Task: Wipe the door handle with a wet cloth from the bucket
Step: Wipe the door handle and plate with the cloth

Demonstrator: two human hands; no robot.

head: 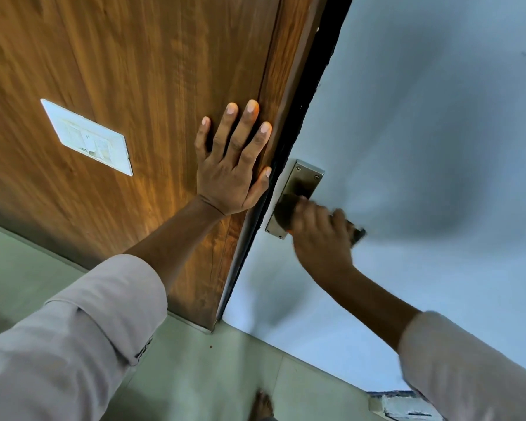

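A metal handle plate (302, 180) is screwed to the pale grey door (422, 117) near its edge. My right hand (319, 235) is closed around the handle and blurred by motion. It presses a dark cloth (284, 209) against the lower part of the plate. A dark tip (358, 235), apparently the lever's end, sticks out past my fingers. My left hand (233, 165) lies flat, fingers spread, on the brown wooden panel (119, 71) just left of the door's edge. No bucket can be made out.
A white switch plate (87, 138) is set in the wooden panel. A black gap (310, 86) runs between panel and door. Below is pale green floor (195, 375) with a bare foot (263, 405), and a white and blue object (404, 405) at the bottom right.
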